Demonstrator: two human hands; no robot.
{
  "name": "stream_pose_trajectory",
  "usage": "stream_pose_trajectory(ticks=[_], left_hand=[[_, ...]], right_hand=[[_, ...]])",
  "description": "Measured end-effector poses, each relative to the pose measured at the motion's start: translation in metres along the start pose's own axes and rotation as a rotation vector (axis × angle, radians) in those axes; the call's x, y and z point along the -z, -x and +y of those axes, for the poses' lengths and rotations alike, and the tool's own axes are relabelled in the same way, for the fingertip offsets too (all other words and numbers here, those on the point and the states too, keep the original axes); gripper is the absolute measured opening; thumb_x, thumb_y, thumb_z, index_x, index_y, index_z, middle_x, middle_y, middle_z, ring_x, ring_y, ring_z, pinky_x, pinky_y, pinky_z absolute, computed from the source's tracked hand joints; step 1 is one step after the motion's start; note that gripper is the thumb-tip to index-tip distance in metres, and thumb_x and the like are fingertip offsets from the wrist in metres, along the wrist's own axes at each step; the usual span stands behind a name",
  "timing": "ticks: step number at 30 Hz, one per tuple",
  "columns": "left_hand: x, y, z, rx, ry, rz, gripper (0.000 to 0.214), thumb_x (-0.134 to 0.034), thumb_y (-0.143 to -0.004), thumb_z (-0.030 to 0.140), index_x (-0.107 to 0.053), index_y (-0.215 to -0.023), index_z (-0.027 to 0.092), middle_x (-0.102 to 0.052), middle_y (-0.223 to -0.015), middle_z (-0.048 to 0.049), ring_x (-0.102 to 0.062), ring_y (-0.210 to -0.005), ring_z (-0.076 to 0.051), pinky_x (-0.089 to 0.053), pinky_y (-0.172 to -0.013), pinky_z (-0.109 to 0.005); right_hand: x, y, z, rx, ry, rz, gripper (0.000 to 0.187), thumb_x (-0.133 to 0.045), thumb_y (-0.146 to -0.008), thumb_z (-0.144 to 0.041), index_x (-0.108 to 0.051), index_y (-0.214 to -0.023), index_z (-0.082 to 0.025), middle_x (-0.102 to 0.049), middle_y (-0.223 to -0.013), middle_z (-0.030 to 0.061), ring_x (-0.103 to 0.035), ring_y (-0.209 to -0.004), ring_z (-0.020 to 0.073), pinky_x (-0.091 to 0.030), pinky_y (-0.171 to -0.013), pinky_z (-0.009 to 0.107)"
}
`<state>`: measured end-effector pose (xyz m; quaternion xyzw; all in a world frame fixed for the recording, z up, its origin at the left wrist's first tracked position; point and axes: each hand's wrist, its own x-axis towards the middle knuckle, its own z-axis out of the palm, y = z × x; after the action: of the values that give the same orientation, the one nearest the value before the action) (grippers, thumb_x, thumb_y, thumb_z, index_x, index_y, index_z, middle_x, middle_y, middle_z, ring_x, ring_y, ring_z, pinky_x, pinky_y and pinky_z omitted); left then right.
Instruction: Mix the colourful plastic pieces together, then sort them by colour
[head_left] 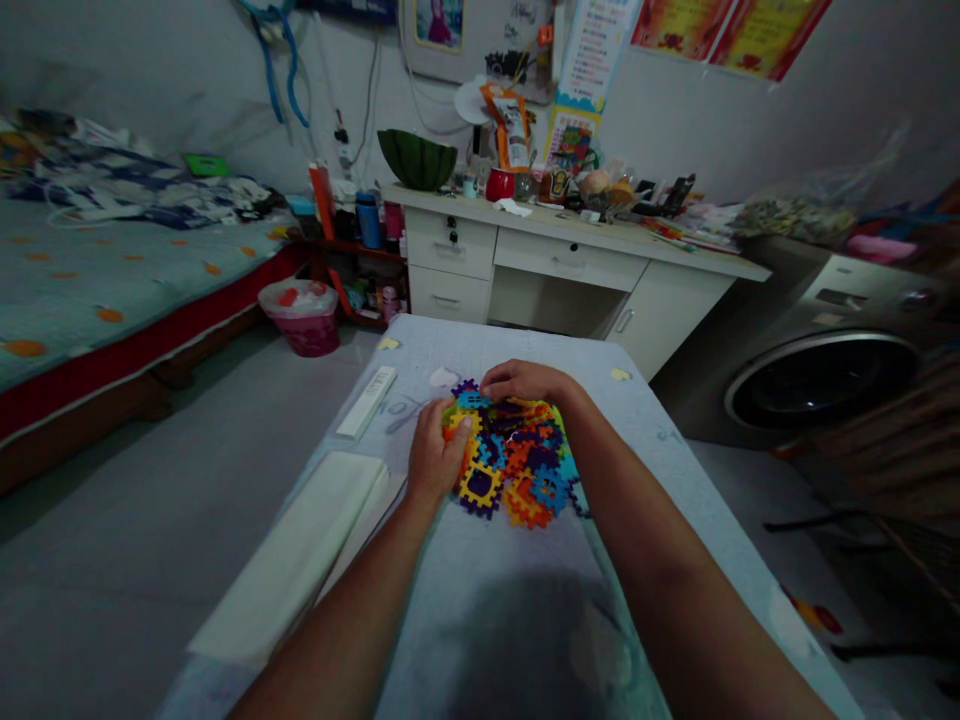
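Observation:
A heap of colourful plastic interlocking building pieces (529, 455), square with notched edges, lies on the cloth-covered table. My left hand (436, 450) is at the heap's left side, its thumb over a yellow piece (480, 487) column and its fingers curled round the outer edge. Purple and orange pieces show beside and under the yellow ones. At the far side, my right hand (529, 380) reaches across with bent fingers at a light blue interlocking piece (471, 400). A purple piece (465, 386) sits just behind it. The right fingertips are partly hidden.
A long white box (367, 402) and a folded white sheet (300, 550) lie along the table's left side. Beyond stands a white desk (570, 265) with a watermelon half (418, 160) and clutter. A washing machine (817, 340) is right, a bed (135, 270) and pink bin (301, 318) left.

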<state>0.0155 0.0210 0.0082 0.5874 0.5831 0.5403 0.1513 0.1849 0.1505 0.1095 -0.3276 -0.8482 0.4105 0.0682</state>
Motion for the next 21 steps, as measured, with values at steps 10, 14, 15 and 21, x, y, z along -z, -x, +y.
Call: stream_pose_trajectory(ticks=[10,14,15,21], left_hand=[[-0.003,0.001,-0.006,-0.016,-0.043,-0.053,0.039,-0.054,-0.089,0.044,-0.058,-0.121,0.021,-0.061,-0.122,-0.0099,-0.057,-0.118,-0.025,-0.044,-0.106,-0.043],[-0.003,0.000,-0.006,-0.021,-0.049,-0.056,0.039,-0.054,-0.089,0.044,-0.058,-0.120,0.020,-0.061,-0.122,-0.0099,-0.057,-0.118,-0.025,-0.044,-0.106,-0.042],[-0.003,0.000,-0.006,-0.022,-0.050,-0.057,0.039,-0.054,-0.089,0.044,-0.058,-0.119,0.020,-0.061,-0.122,-0.0098,-0.057,-0.118,-0.025,-0.043,-0.106,-0.042],[-0.002,0.000,-0.007,-0.027,-0.039,-0.053,0.038,-0.053,-0.089,0.044,-0.058,-0.119,0.021,-0.059,-0.123,-0.0099,-0.055,-0.120,-0.025,-0.041,-0.109,-0.044]], right_hand=[[0.014,0.043,0.067,-0.308,0.105,0.586,0.036,-0.044,-0.094,-0.034,-0.070,-0.108,-0.013,-0.071,-0.114,0.0113,-0.062,-0.105,0.0223,-0.045,-0.097,0.035],[0.000,0.017,0.081,-0.386,0.211,0.468,0.038,-0.043,-0.096,-0.032,-0.065,-0.121,-0.014,-0.066,-0.127,0.0127,-0.058,-0.117,0.0225,-0.042,-0.102,0.033],[-0.003,0.013,0.081,-0.370,0.242,0.423,0.037,-0.043,-0.096,-0.032,-0.066,-0.119,-0.014,-0.067,-0.125,0.0128,-0.059,-0.116,0.0219,-0.042,-0.101,0.031],[-0.006,0.023,0.066,-0.247,0.230,0.228,0.034,-0.042,-0.098,-0.034,-0.071,-0.097,-0.015,-0.072,-0.103,0.0080,-0.062,-0.093,0.0170,-0.047,-0.087,0.026]])
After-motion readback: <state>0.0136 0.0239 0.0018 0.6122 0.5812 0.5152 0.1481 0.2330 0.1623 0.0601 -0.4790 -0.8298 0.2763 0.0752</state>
